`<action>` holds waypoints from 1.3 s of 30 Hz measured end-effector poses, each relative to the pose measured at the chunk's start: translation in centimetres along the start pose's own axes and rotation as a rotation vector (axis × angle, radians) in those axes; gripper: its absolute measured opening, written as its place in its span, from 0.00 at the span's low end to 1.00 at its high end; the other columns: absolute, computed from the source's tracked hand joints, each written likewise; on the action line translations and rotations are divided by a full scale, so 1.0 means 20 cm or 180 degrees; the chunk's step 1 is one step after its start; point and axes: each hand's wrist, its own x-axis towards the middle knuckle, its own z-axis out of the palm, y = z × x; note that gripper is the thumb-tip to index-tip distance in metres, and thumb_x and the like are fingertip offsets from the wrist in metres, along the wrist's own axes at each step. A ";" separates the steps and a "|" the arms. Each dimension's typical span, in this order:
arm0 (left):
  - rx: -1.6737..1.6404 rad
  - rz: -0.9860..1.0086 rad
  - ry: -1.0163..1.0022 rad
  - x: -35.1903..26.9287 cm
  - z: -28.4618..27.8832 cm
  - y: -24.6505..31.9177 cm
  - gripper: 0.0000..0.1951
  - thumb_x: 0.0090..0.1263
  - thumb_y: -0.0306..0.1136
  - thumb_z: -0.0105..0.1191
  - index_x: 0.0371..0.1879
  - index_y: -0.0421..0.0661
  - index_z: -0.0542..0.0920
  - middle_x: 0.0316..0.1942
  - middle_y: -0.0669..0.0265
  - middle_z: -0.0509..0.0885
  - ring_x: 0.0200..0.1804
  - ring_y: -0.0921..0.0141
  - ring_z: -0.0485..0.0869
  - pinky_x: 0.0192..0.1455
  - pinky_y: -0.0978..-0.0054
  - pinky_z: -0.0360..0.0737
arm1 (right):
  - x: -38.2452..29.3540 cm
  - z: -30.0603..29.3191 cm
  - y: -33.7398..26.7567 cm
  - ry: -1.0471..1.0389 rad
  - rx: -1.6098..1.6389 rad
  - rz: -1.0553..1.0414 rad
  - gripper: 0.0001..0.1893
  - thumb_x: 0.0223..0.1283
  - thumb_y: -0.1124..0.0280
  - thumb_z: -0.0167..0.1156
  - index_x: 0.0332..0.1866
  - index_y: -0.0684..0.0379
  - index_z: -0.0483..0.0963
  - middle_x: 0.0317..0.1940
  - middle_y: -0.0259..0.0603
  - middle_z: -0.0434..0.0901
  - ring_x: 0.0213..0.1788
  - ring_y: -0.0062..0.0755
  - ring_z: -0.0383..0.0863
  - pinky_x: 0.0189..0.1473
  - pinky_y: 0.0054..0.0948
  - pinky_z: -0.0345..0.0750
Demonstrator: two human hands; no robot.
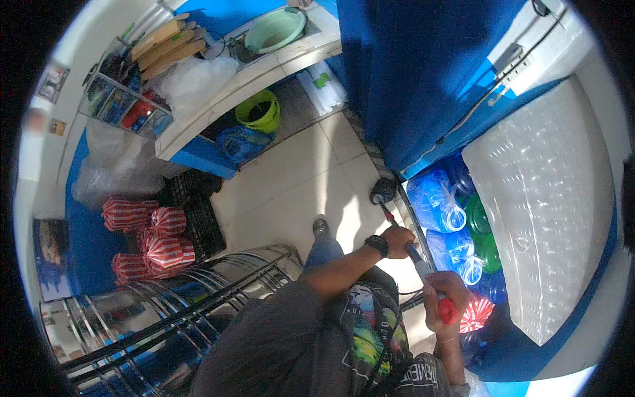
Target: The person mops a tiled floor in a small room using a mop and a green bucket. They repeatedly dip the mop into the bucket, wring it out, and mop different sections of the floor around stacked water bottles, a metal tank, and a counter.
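A long-handled cleaning tool, a mop or brush, slants down with its dark head [383,191] at the floor beside the blue curtain or panel. My left hand [398,242], with a dark watch at the wrist, is closed around the lower part of the pole [419,264]. Higher up, my right hand [446,298] grips the pole near its red end cap [447,311]. Beneath my arms are my patterned shirt and one shoe [321,227] on the tiled floor [287,193]. The head's fibres or bristles are too dark to make out.
At right, blue and green water jugs [449,218] stand beside a large bubble-wrapped or plastic-covered pack [545,208]. A metal rack [173,317] is at lower left, near a black crate [196,213] and red-striped bundles [168,253]. Under the tiled counter [223,94] sits a lime-green bucket [258,111].
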 end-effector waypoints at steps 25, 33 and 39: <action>0.0297 -0.2294 0.2407 -1.42 -1.11 -1.53 0.14 0.70 0.41 0.66 0.40 0.42 0.82 0.37 0.48 0.84 0.44 0.46 0.83 0.51 0.51 0.79 | 1.05 1.56 -0.18 -0.2647 0.1565 0.0348 0.16 0.63 0.74 0.72 0.54 0.62 0.80 0.56 0.45 0.85 0.67 0.37 0.80 0.70 0.35 0.73; 0.0147 -0.1241 0.4001 -0.94 -2.67 -0.83 0.19 0.72 0.45 0.66 0.40 0.39 0.81 0.29 0.57 0.86 0.32 0.64 0.85 0.37 0.67 0.79 | 1.55 1.47 -0.01 -0.1950 0.0732 0.0469 0.25 0.65 0.67 0.70 0.65 0.60 0.77 0.64 0.44 0.82 0.66 0.37 0.81 0.69 0.38 0.77; -0.0359 -0.0012 0.4138 -0.62 -3.52 -0.06 0.19 0.75 0.46 0.64 0.32 0.43 0.78 0.17 0.71 0.76 0.19 0.77 0.74 0.22 0.74 0.69 | 1.92 1.82 0.20 -0.2361 0.0200 -0.0061 0.32 0.64 0.59 0.72 0.70 0.60 0.73 0.68 0.49 0.77 0.71 0.45 0.75 0.73 0.41 0.71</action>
